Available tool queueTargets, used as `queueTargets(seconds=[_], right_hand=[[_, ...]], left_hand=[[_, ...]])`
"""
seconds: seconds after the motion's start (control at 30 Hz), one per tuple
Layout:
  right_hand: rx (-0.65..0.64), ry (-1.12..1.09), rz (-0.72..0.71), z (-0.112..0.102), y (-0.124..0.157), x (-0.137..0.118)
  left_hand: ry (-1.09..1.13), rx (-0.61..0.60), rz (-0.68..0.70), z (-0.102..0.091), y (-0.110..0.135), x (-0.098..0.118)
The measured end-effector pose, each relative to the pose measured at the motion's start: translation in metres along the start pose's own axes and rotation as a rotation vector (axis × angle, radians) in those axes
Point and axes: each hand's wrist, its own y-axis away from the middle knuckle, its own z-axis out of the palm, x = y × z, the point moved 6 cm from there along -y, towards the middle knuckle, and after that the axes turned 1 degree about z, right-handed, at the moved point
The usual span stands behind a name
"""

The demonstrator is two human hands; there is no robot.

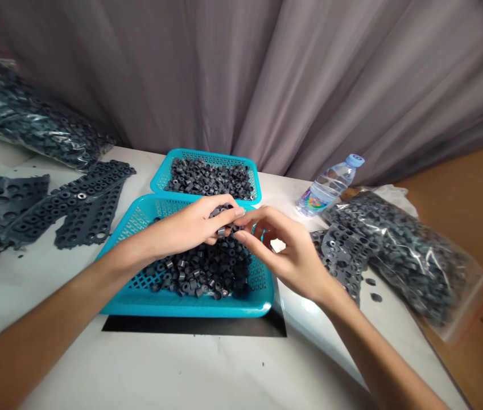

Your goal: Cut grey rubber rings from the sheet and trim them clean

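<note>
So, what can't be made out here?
In the head view:
Number of small rings in the left hand: it covers some.
Whether the right hand pinches one: too small, overlapping.
Some contents of the near basket: behind the left hand.
One end of the left bag: past the left edge.
Wording on the bottle: too small.
</note>
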Motion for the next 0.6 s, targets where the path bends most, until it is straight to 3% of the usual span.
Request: queueTargets(seconds=[0.1,0.33,0.47,0.6], right_hand=[[0.044,0.007,-0.034,0.003,0.002,0.002],[0.004,0.039,-0.2,0.011,0.004,-0.012],[0.006,0.101,-0.226,0.012,0.003,-0.015],[-0.026,0.0,-0.193,0.01,0.002,-0.015]], left_hand=[[0.072,-0.024,0.005,0.005,0.002,0.004],[0.127,-0.03,0.052,0.012,0.004,0.007],[0.121,-0.003,0.005,0.013,0.003,0.002],[0.063,0.056,0.062,0.009,0.001,0.009]])
